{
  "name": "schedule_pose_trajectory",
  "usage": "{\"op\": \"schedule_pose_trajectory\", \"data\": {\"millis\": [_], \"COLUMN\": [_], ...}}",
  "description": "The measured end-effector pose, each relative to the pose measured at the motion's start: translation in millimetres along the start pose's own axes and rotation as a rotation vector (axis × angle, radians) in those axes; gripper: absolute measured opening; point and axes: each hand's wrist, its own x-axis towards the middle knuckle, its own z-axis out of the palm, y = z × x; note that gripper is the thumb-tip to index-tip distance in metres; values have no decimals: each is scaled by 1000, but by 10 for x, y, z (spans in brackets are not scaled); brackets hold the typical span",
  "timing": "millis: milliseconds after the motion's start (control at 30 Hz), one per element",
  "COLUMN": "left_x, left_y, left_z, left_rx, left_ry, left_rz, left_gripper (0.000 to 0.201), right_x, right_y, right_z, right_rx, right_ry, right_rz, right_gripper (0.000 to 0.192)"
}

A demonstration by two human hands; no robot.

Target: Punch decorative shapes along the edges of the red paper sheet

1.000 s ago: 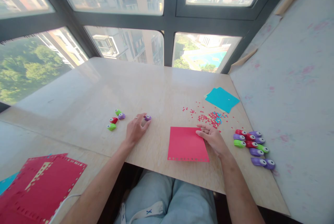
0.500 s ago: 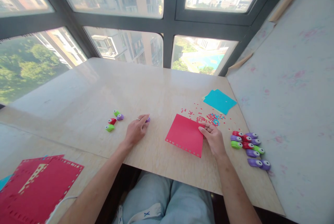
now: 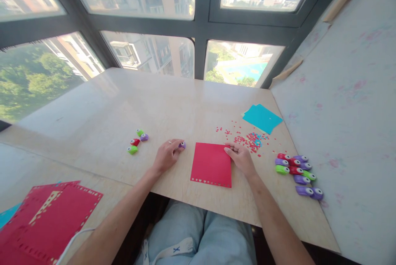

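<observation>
My left hand [image 3: 168, 155] is closed around a small purple craft punch [image 3: 182, 145], whose white and dark round top faces up between the fingertips. To its right is a square sheet of red paper [image 3: 211, 164] with a row of small cut-out shapes along its near edge. My right hand [image 3: 241, 158] pinches the sheet at its upper right edge, thumb on top. The punch and the paper are apart, with a narrow gap between them.
Red and blue paper bits [image 3: 252, 140] lie scattered beyond my right hand, before blue sheets [image 3: 262, 118]. Several coloured punches [image 3: 295, 170] stand at the right by the wall, others [image 3: 135, 141] at the left. Punched red sheets [image 3: 66, 211] and a white cable [image 3: 72, 238] lie front left.
My right hand has moved left, bringing the red paper closer to the left hand and turning it straighter. The left hand has shifted slightly right, and its punch shows more clearly.
</observation>
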Motion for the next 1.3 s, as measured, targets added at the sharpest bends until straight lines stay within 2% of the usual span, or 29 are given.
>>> {"op": "schedule_pose_trajectory", "data": {"millis": [133,267,633,933,1300], "left_x": [-9,-5,36,42,34], "left_y": [84,123,99,127,117], "left_z": [34,39,69,49,41], "left_rx": [6,36,15,-75,-120], "left_ry": [-23,-32,-16,-12,-5], "left_rz": [77,92,67,-27,-32], "left_gripper": [27,30,28,23,21], "right_x": [85,158,167,154,152], "right_y": [-62,-94,-112,-132,-113], "right_z": [145,213,169,149,143], "right_rx": [-59,-51,-26,-1,-9], "right_ry": [-28,-46,-116,-92,-126], "right_rz": [-7,-10,-12,8,6], "right_gripper": [45,45,46,40,43]}}
